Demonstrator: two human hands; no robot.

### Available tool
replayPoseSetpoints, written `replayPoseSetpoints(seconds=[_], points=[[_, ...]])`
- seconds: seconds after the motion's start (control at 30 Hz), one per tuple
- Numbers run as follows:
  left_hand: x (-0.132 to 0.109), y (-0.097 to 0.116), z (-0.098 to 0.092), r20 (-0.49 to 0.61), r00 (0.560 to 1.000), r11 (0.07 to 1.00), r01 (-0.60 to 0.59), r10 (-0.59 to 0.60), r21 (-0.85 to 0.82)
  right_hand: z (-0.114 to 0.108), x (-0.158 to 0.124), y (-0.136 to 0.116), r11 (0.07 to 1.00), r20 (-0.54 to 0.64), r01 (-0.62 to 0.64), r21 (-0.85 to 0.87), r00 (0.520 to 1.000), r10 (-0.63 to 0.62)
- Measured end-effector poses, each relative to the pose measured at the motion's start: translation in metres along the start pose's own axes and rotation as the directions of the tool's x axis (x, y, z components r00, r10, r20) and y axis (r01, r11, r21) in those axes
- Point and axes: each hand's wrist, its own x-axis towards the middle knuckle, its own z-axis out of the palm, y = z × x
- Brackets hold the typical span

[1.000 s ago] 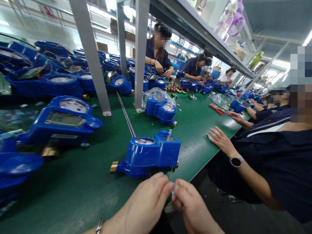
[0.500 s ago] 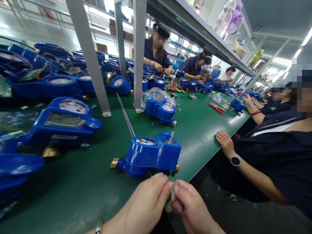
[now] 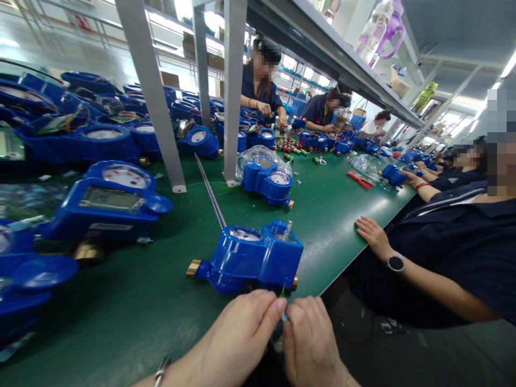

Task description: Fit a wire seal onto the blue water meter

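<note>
A blue water meter [image 3: 250, 258] with brass end fittings lies on the green table [image 3: 161, 301] right in front of me. Just below it, at the table's near edge, my left hand [image 3: 237, 338] and my right hand [image 3: 308, 346] meet fingertip to fingertip. Both pinch a small pale piece [image 3: 284, 317] between them, and a thin green wire [image 3: 282, 292] runs from there up to the meter. The fingers of both hands are closed; what exactly they pinch is too small to name.
A second blue meter [image 3: 268, 183] with a plastic bag lies farther back, and many more meters [image 3: 108, 199] crowd the left. Grey shelf posts [image 3: 151, 97] stand on the table. A co-worker's hand [image 3: 373, 234] with a watch rests on the right edge; other people work beyond.
My hands stay joined at the same spot, the right hand turned a little inward. The co-worker's hand at the right edge has drawn back slightly toward their body.
</note>
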Motion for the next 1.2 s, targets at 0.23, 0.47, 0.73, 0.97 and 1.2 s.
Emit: replayPoseSetpoints(seconds=[0.23, 0.47, 0.73, 0.97, 1.2], points=[[0.005, -0.006, 0.005, -0.049, 0.998, 0.995, -0.031, 0.036, 0.099, 0.002, 0.010, -0.011, 0.095, 0.725, -0.858, 0.505, 0.482, 0.492], [0.007, 0.000, 0.001, -0.029, 1.000, 1.000, -0.004, 0.004, -0.001, 0.002, -0.005, -0.001, 0.939, 0.108, -0.259, 0.225, 0.965, 0.240], [0.004, -0.004, 0.011, -0.128, 0.992, 0.996, -0.020, 0.009, -0.084, -0.002, 0.015, -0.012, -0.050, 0.741, -0.828, 0.558, 0.471, 0.479], [0.008, -0.009, 0.007, -0.015, 0.998, 0.942, 0.050, -0.059, -0.331, -0.003, 0.000, 0.001, 0.998, 0.073, -0.031, -0.061, 0.997, 0.036], [0.006, -0.005, 0.008, -0.002, 0.996, 0.860, 0.077, -0.090, -0.505, -0.007, 0.013, 0.010, 0.966, 0.180, 0.178, -0.190, 0.973, -0.144]])
